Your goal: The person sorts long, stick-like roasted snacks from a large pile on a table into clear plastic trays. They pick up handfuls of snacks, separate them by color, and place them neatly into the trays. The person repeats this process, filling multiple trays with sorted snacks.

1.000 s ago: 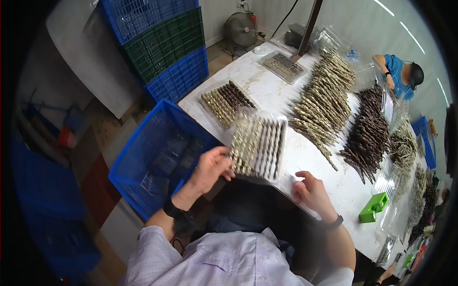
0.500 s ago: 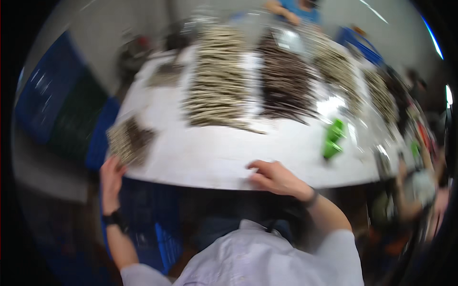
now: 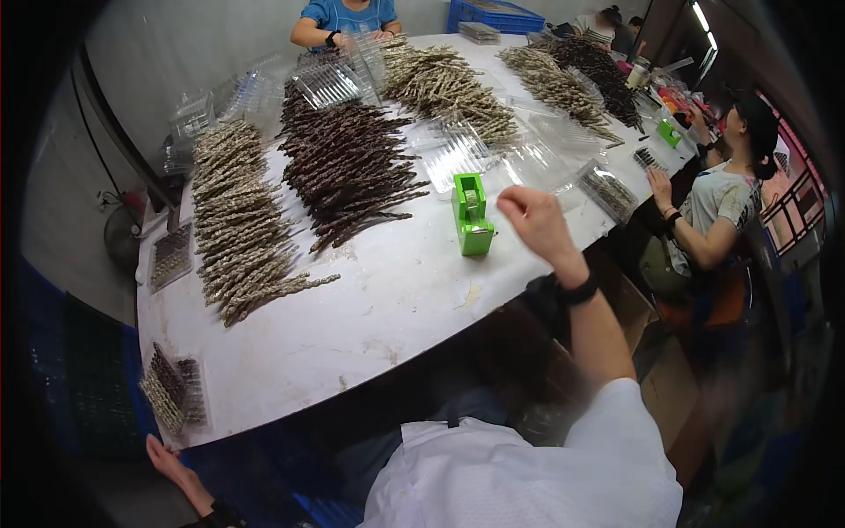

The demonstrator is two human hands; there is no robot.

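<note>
Head view: right hand (image 3: 535, 222) raised at frame centre, fingers loosely curled, holding nothing, just right of green tape dispenser (image 3: 471, 215), not touching. Dispenser: bright green, blocky, upright on white table (image 3: 387, 299). Left hand (image 3: 165, 458) lower left, below table edge, open, empty, near filled tray (image 3: 172, 389). Pale sticks (image 3: 239, 231) and dark sticks (image 3: 345, 167) piled beyond.

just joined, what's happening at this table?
A person at a white table reaches their right hand, loosely closed and holding nothing visible, toward a green tape dispenser. Their left hand sits at the table edge by a filled clear tray. Piles of pale sticks and dark sticks cover the table; others work opposite.
</note>
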